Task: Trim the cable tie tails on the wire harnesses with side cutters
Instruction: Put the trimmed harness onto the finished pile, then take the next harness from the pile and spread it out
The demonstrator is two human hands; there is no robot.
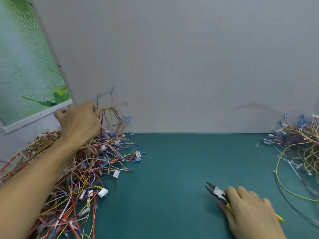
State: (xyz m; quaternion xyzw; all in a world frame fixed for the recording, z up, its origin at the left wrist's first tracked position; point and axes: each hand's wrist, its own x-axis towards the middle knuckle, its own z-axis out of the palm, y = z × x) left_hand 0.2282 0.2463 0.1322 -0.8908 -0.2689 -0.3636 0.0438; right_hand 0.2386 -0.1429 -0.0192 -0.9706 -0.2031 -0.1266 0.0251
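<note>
A large heap of multicoloured wire harnesses (82,166) with white connectors covers the left of the green mat. My left hand (79,121) is raised above that heap and grips one harness (112,111), which dangles blurred beside the fingers. At the lower right my right hand (250,209) lies over the yellow handles of the side cutters (216,192) and curls round them. The cutters rest on the mat, their dark jaws slightly parted and pointing up and left.
A second, looser pile of harnesses (300,147) lies at the right edge, with long yellow and black wires trailing toward me. The green mat (172,169) ends at a grey wall (172,66). A green poster (25,57) hangs at the left.
</note>
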